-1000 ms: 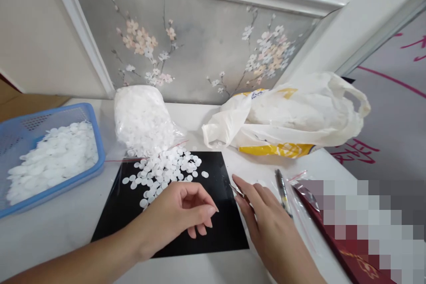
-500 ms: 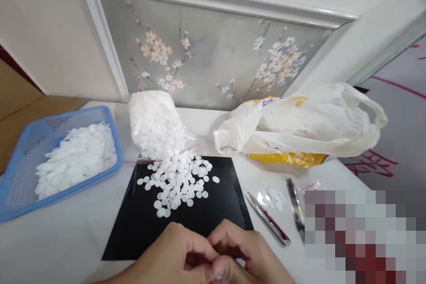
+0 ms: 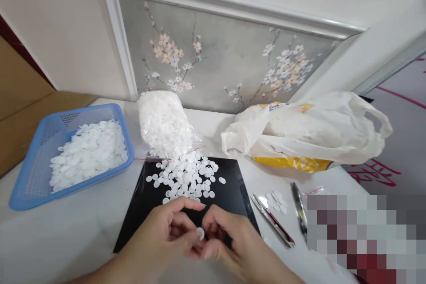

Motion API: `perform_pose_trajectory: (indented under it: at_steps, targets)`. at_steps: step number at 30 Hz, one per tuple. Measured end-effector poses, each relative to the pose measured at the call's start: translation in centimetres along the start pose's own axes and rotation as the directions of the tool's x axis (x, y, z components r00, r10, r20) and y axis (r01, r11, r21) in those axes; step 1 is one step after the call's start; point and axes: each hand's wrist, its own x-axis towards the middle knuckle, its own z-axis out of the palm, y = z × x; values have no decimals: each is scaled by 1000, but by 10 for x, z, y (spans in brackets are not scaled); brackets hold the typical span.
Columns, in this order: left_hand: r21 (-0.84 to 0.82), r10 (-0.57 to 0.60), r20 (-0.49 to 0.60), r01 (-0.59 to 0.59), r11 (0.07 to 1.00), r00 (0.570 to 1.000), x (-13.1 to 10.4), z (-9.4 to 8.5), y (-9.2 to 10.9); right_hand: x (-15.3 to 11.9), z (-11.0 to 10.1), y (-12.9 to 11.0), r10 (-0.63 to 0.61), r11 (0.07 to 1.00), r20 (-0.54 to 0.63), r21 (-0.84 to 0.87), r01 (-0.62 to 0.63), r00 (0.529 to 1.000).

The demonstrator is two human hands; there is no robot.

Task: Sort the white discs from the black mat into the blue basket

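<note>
Over the near edge of the black mat [image 3: 136, 226], my two hands meet. A small round white disc [image 3: 200, 233], like a plastic cap, is pinched between the thumb and curled fingers of my left hand [image 3: 166, 239]. My right hand [image 3: 236, 237] is closed close beside the disc, thumb and index finger bent toward it; whatever lies between those fingertips is hidden. Beyond the hands, a loose pile of the same white discs [image 3: 186, 177] spreads over the mat, partly covered by my left fingers.
A blue basket [image 3: 25, 182] of white discs stands left. Behind the pile leans a clear bag [image 3: 163, 120] full of discs. A white and yellow plastic bag [image 3: 316, 128] lies back right. Thread snips [image 3: 274, 222], a pen [image 3: 298, 208] and several discs [image 3: 277, 202] lie right.
Both hands have moved up and forward over the mat, and the white disc between the fingers now shows. The whole view has shifted slightly.
</note>
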Motion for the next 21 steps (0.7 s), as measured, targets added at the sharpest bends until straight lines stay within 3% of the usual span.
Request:
perform_pose_trajectory:
  at_steps: [2,4,6,7,9,12,15,17,19,21]
  targets:
    - [76,51,62,-56,996,997,-1,-2,-1,6,6,-4,-62,997,136,52,56,989]
    - [85,54,90,-62,994,994,-2,-7,2,13,0,-4,-115,988,200,-80,133,973]
    - [19,39,40,-39,999,998,-2,-16,11,20,-15,2,-134,914,82,-376,155,988]
    - [-19,53,-15,-53,998,998,-2,-21,17,24,-24,6,-144,849,-76,-522,84,987]
    - [-86,91,-137,-104,991,986,-1,-32,29,31,-40,16,-207,752,-268,-659,-22,941]
    - [-171,107,-259,-155,973,960,1,-44,37,37,-48,29,-149,750,-302,-655,-91,942]
    - [-196,105,-271,-162,967,957,5,-50,34,38,-40,36,-93,772,-251,-629,-90,964]
    - [-93,108,-254,-136,986,961,7,-51,31,38,-34,37,-86,754,-236,-651,-92,968]
    - [140,135,-225,-106,985,965,8,-51,29,39,-31,36,-71,751,-229,-652,-99,971]
    - [403,195,-190,-104,909,962,10,-50,26,40,-30,34,-63,771,-222,-630,-94,973]
